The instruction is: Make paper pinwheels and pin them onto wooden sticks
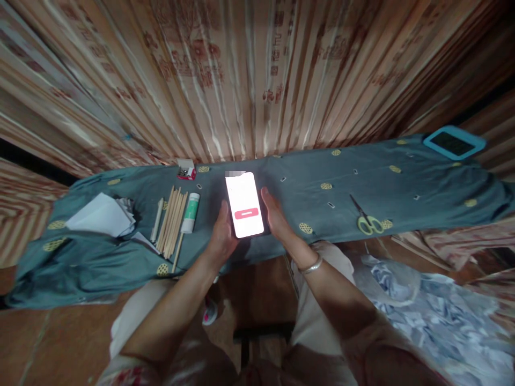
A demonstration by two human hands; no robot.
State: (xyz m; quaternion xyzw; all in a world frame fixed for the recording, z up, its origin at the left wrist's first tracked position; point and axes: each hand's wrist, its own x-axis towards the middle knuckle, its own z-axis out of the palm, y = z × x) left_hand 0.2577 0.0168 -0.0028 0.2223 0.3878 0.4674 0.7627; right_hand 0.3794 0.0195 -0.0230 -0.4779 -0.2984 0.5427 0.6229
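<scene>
A smartphone (246,202) with a bright white screen and a red button-like bar is in front of me, over the middle of the cloth-covered table. My left hand (223,235) grips its left edge, the thumb lying along the side. On the opposite edge is my right hand (277,215), its thumb pointing up beside the phone and a silver bangle on the wrist. The other fingers of both hands are mostly hidden, apparently behind the phone. Left of it lie a green-and-white glue stick (191,213) and a bundle of thin wooden sticks (171,221).
A white candle-like stick (156,220) and folded white paper (100,215) lie at left. Behind stands a small open red-and-white box (186,169). Scissors (367,221) and a blue-framed tablet (454,142) rest at right. Crumpled paper and plastic (438,311) fill the lower right.
</scene>
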